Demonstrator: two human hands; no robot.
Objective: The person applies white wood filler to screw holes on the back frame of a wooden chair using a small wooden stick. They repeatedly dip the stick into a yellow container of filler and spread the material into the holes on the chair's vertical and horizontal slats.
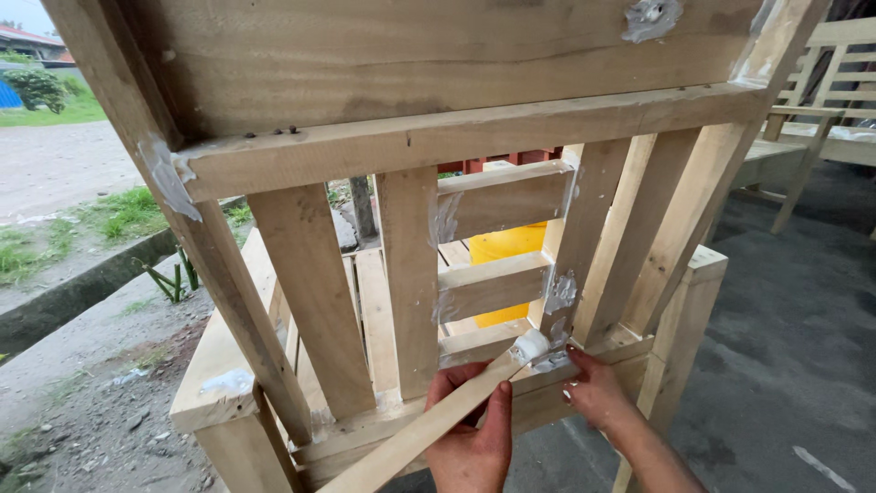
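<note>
Dark concrete floor (785, 301) under open shed

A dark grey concrete floor (785, 301) is seen on the right, marked by a pale streak near the lower edge. More unfinished wooden furniture (821, 100), slatted and pale, is set at the upper right, with one frame standing behind another. On the left, bare stony ground (82, 411) is bordered by a low concrete kerb (82, 288), beside which tufts of grass (128, 212) and a spiky green plant (173, 278) are found. Beyond, a gravel road (55, 164) is laid out, backed by a green lawn, a bush (36, 87) and a roofed building (32, 41). The scene is lit by soft, overcast daylight.
</note>
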